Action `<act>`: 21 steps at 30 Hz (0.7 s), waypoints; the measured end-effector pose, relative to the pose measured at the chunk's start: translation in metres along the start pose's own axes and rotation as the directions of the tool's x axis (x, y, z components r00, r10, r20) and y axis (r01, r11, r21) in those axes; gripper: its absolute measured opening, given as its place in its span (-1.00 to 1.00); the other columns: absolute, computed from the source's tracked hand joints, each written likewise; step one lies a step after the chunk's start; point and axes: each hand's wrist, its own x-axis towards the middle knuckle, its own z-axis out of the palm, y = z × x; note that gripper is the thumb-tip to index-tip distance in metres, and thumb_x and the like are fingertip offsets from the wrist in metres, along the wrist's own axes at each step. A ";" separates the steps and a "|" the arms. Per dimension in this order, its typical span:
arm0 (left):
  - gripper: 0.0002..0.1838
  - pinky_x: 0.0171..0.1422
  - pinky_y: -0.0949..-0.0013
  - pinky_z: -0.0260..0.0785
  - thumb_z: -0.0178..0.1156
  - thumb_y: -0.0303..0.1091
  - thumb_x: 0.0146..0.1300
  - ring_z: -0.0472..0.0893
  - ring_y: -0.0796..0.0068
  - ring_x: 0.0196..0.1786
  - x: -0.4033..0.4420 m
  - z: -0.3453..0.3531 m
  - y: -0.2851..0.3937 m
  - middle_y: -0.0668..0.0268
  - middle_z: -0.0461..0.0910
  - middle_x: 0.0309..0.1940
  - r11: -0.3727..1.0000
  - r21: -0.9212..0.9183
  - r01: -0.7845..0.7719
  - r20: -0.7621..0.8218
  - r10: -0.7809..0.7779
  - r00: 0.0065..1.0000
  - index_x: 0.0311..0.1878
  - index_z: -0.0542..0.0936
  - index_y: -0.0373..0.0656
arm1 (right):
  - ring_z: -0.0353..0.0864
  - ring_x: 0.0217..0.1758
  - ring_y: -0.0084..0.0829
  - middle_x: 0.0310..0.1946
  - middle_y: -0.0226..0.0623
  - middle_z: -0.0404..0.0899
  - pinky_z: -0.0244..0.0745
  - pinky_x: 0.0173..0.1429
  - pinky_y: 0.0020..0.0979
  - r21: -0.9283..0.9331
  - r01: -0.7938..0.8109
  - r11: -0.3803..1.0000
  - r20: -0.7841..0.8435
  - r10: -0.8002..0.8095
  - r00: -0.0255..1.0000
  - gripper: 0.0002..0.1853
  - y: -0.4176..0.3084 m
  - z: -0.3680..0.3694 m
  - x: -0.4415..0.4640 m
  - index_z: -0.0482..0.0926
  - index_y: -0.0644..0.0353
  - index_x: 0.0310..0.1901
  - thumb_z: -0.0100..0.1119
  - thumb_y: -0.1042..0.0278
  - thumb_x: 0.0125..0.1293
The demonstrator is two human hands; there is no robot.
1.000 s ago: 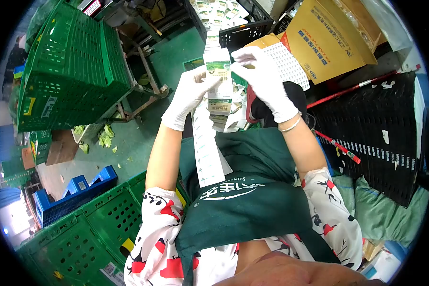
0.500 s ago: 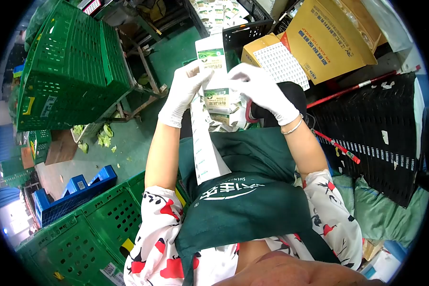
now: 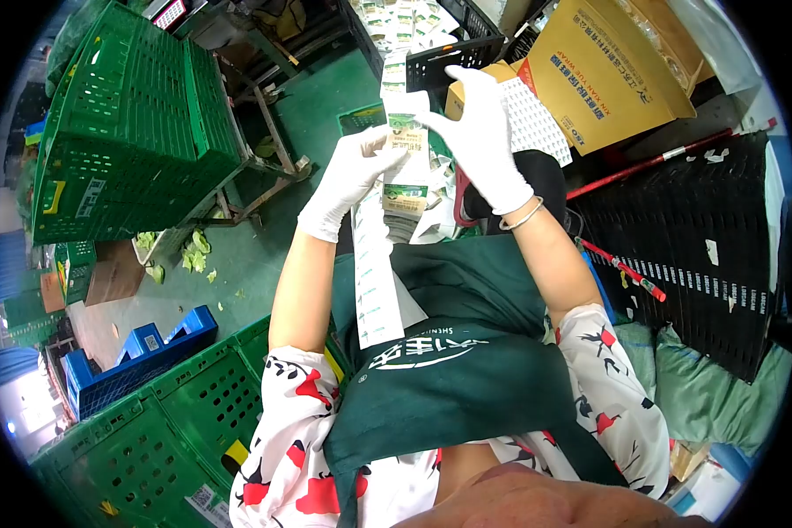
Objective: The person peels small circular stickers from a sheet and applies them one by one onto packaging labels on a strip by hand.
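A long strip of green-and-white printed labels (image 3: pixel 406 195) runs from the far crate down toward my lap. My left hand (image 3: pixel 352 176), in a white glove, pinches the strip's left edge between thumb and fingers. Over my green apron (image 3: pixel 466 361) hangs a white length of strip (image 3: pixel 377 295) with faint green print. My right hand (image 3: pixel 482 132), gloved too, is raised at the strip's right side with its fingers apart. One of its digits comes close to the strip's edge; whether it touches, I cannot tell. More loose strip lies bunched beneath, partly hidden.
A black crate (image 3: pixel 458 62) full of labels stands ahead. Right of it are a cardboard box (image 3: pixel 603 70) and a white dotted sheet (image 3: pixel 537 123). Green crates (image 3: pixel 132 132) stack at left, a blue crate (image 3: pixel 141 361) below. Black crates (image 3: pixel 678 238) and a red pole (image 3: pixel 620 268) flank my right.
My right hand has lifted away from the strip and spread its fingers. The labels have shifted slightly to the right, and the left hand has moved slightly with its grip kept.
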 end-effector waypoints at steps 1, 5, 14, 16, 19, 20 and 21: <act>-0.68 0.05 0.53 0.44 0.26 -0.45 0.31 0.57 0.68 -0.10 0.000 -0.001 0.000 0.38 0.69 -0.11 1.000 0.010 -0.016 -0.015 0.016 1.000 0.10 0.62 -0.33 | 0.56 0.04 -0.28 0.04 -0.14 0.48 0.53 0.07 -0.37 -0.160 0.001 0.987 -0.091 -0.016 0.996 -0.52 0.008 0.000 0.000 0.50 0.17 0.16 0.38 0.34 0.21; -0.71 -0.04 0.55 0.43 0.25 -0.41 0.30 0.55 0.74 -0.19 0.016 -0.008 -0.023 0.37 0.70 -0.21 0.974 0.110 -0.196 -0.237 0.217 0.947 0.04 0.65 -0.31 | 0.64 -0.14 -0.50 -0.17 -0.24 0.66 0.52 0.01 -0.49 0.374 -0.449 0.812 0.528 0.212 0.823 -0.49 -0.002 -0.027 -0.022 0.54 0.28 0.12 0.44 0.23 0.20; -0.81 -0.39 0.62 0.27 0.18 -0.39 0.41 0.38 0.82 -0.46 0.011 0.002 0.004 0.44 0.62 -0.41 0.961 0.095 -0.259 -0.546 0.268 0.794 -0.04 0.63 -0.31 | 0.68 -0.12 -0.60 -0.14 -0.26 0.70 0.57 -0.01 -0.52 0.405 -0.427 0.808 0.647 0.077 0.759 -0.55 -0.037 -0.027 -0.064 0.54 0.29 0.18 0.33 0.36 0.29; -0.81 -0.35 0.60 0.32 0.17 -0.41 0.41 0.41 0.80 -0.44 0.012 0.010 0.000 0.42 0.63 -0.40 0.916 0.243 -0.321 -0.589 0.402 0.701 -0.05 0.63 -0.32 | 0.68 -0.13 -0.59 -0.16 -0.26 0.70 0.57 0.02 -0.52 0.423 -0.496 0.758 0.666 0.111 0.738 -0.47 -0.041 -0.026 -0.064 0.48 0.27 0.27 0.34 0.37 0.28; -0.82 -0.22 0.52 0.42 0.18 -0.44 0.40 0.49 0.72 -0.36 0.013 0.009 -0.003 0.32 0.67 -0.37 0.862 0.374 -0.341 -0.600 0.506 0.620 -0.03 0.63 -0.31 | 0.65 -0.10 -0.60 -0.12 -0.29 0.69 0.55 0.06 -0.53 0.287 -0.422 0.860 0.618 0.171 0.767 -0.46 -0.050 -0.029 -0.058 0.47 0.26 0.29 0.34 0.38 0.29; -0.82 -0.20 0.51 0.43 0.19 -0.45 0.39 0.50 0.71 -0.34 0.015 0.010 -0.003 0.30 0.67 -0.36 0.850 0.377 -0.368 -0.602 0.527 0.600 -0.03 0.62 -0.31 | 0.61 -0.02 -0.64 -0.03 -0.32 0.65 0.50 0.12 -0.57 0.225 -0.369 0.902 0.570 0.186 0.801 -0.44 -0.052 -0.030 -0.054 0.45 0.20 0.33 0.34 0.36 0.30; -0.82 -0.18 0.50 0.44 0.19 -0.45 0.38 0.51 0.70 -0.33 0.017 0.011 -0.002 0.27 0.68 -0.35 0.835 0.380 -0.398 -0.603 0.550 0.578 -0.02 0.62 -0.31 | 0.60 0.00 -0.64 -0.01 -0.31 0.64 0.49 0.12 -0.59 0.247 -0.344 0.906 0.585 0.144 0.798 -0.42 -0.050 -0.029 -0.052 0.43 0.15 0.35 0.34 0.35 0.30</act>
